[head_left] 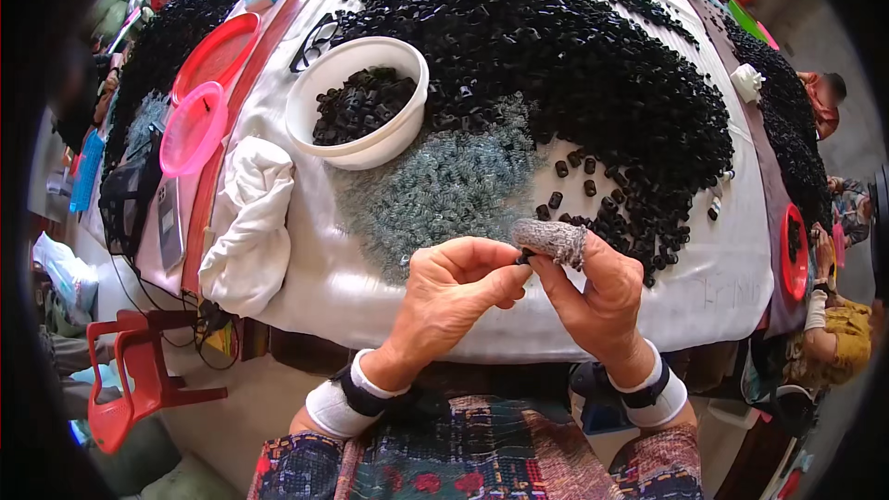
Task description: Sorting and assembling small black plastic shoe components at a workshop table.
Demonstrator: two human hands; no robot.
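Note:
Over the near edge of the table, my left hand [443,294] and my right hand [594,292] meet fingertip to fingertip. Both pinch a small black plastic part [524,256], mostly covered by the fingers. A grey knitted finger cover [554,241] wraps my right index finger. Just beyond my hands lies a heap of small metal springs [444,194]. Loose black cylindrical pieces [590,187] are scattered to its right, and a broad pile of black pieces [556,65] spreads behind. A white bowl [378,157] at the left holds more black pieces.
A twisted white cloth [248,227] lies at the left table edge, and eyeglasses [318,41] rest behind the bowl. Pink [194,130] and red basins [219,57] stand farther left. A red plastic chair [134,370] is at lower left. Other people sit at the right [833,338].

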